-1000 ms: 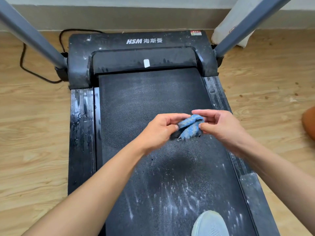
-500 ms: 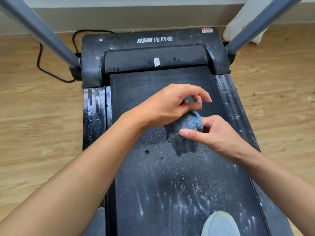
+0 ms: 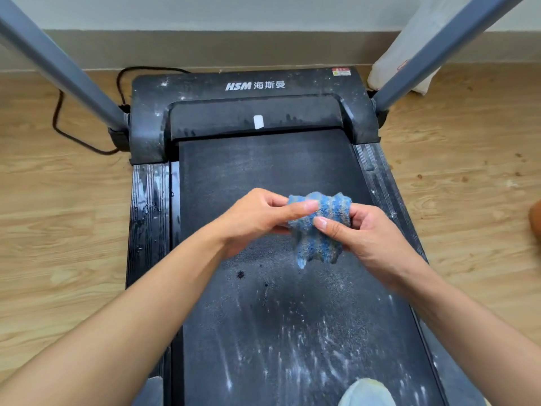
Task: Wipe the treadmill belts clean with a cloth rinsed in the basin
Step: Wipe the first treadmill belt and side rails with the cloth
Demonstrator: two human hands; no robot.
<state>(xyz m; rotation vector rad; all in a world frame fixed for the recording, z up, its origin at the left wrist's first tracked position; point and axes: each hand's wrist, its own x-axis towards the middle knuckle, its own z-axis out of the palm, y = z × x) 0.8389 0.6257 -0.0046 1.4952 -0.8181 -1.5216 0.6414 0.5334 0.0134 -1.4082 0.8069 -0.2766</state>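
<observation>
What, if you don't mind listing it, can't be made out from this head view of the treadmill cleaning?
- Basin: nowhere in the head view.
- Cloth: its middle is covered by the left hand and right hand.
- Belt: its rear end is cut off by the bottom edge.
- Red sticker: print too small to read.
- Orange object: cut off by the right edge, unidentifiable.
</observation>
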